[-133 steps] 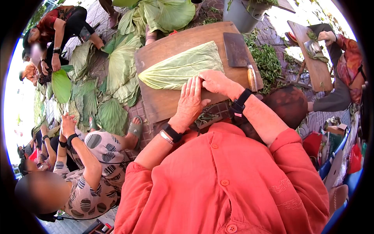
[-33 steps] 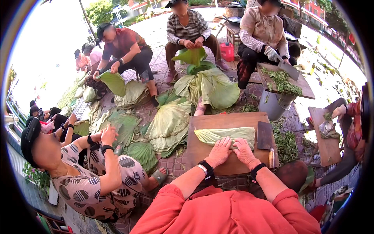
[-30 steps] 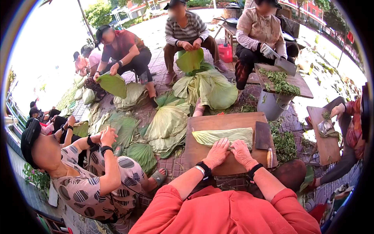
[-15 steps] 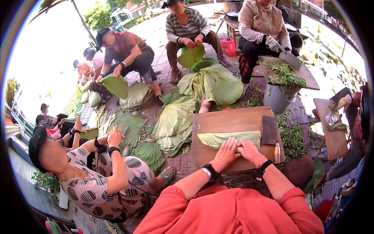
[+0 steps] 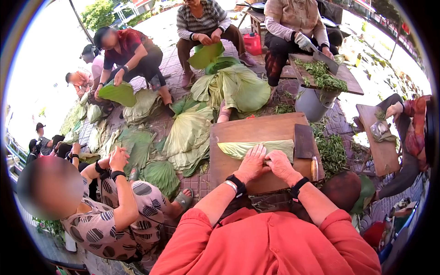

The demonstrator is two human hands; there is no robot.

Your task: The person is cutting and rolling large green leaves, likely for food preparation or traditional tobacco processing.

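Note:
A long pale-green leaf, folded or rolled into a flat bundle (image 5: 236, 148), lies across a brown wooden board (image 5: 233, 127) in front of me. My left hand (image 5: 253, 165) rests on top of it, fingers stretched out and pressing down. Beside it, my right hand (image 5: 280, 165) has its fingers curled over the near edge of the leaf roll. The two hands almost touch at the thumbs. On the board's right side lies a cleaver with a dark blade (image 5: 304, 140) and a wooden handle (image 5: 314, 168), apart from both hands.
Large flat leaves (image 5: 188, 137) are piled on the brick ground beyond the board. Chopped greens (image 5: 332, 146) lie to the right, near a grey bucket (image 5: 312, 103) under another cutting board (image 5: 348, 81). A person (image 5: 105, 206) sits close on my left; several others work around.
The camera view has shifted, so the scene appears further left and higher. Both hands remain on the leaf roll. The person at left has turned their head.

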